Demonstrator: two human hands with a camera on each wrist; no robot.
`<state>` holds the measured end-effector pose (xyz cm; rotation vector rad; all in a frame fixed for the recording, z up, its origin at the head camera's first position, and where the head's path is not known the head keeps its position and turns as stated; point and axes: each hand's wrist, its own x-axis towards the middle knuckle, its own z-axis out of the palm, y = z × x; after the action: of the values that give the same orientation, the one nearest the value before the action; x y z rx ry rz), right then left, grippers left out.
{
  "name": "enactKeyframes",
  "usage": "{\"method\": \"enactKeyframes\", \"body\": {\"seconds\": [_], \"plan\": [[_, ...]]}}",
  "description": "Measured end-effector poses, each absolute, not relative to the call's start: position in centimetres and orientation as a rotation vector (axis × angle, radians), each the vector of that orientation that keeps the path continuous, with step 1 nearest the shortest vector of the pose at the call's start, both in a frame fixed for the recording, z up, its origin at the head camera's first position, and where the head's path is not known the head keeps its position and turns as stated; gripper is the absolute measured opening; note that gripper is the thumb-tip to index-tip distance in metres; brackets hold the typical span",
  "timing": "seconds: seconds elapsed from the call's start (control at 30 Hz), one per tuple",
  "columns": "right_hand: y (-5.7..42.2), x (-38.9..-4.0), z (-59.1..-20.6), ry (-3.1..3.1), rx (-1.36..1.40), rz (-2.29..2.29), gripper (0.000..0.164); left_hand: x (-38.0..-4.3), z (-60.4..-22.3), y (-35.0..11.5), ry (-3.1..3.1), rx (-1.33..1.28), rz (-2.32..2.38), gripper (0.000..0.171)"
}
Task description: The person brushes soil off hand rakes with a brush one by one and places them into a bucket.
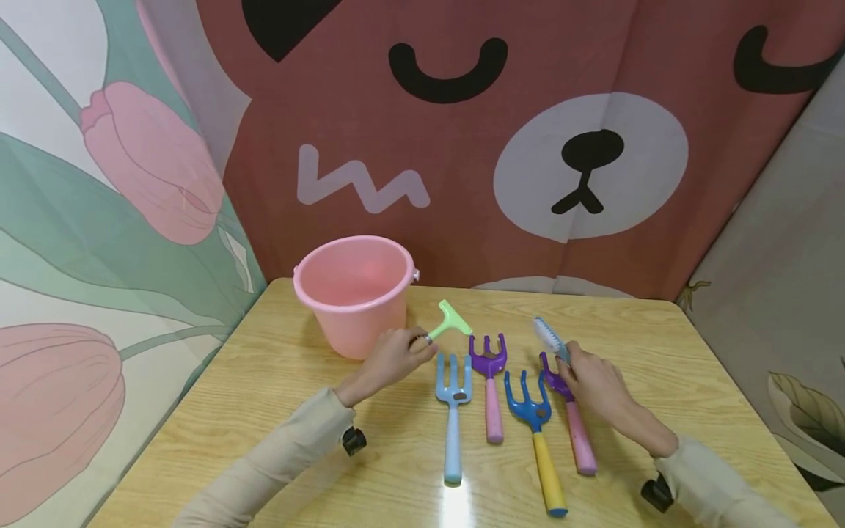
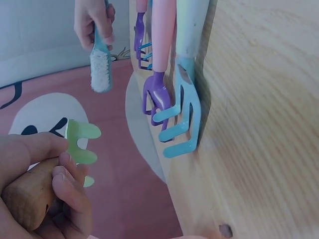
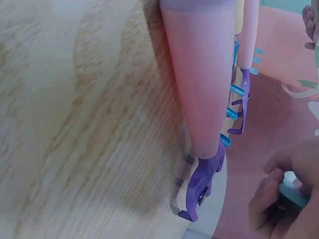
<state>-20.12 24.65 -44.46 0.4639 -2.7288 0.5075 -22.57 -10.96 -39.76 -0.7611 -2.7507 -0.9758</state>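
My left hand point(image 1: 391, 361) grips the wooden handle point(image 2: 31, 195) of a small rake with a light green, pronged head point(image 1: 452, 318), held beside the bucket. A blue brush point(image 1: 551, 337) with white bristles is in my right hand point(image 1: 599, 383), its bristle end pointing away from me. Between and below the hands lie hand forks: one light blue point(image 1: 452, 418), a purple one with a pink handle point(image 1: 493, 407), and a blue one with a yellow handle point(image 1: 544, 462). A second purple fork point(image 1: 579, 433) lies partly under my right hand.
A pink bucket point(image 1: 353, 323) stands upright at the back left of the wooden table point(image 1: 257, 403). Behind the table's far edge hangs a brown cloth point(image 1: 455, 235) with a bear face. A flower-patterned cloth point(image 1: 59, 293) hangs on the left.
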Motion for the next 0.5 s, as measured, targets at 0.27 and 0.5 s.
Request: {"method": "enactKeyframes", "body": {"seconds": [0.27, 0.5], "plan": [[25.4, -19.9, -44.6, -2.789, 0.413, 0.472, 0.045, -22.7, -38.6, -11.3, -2.722, -0.768, -1.005, 0.019], [26.2, -19.9, -44.9, -2.744, 0.361, 0.441, 0.044, -22.5, -37.3, -11.6, -2.718, -0.757, -1.011, 0.021]]}}
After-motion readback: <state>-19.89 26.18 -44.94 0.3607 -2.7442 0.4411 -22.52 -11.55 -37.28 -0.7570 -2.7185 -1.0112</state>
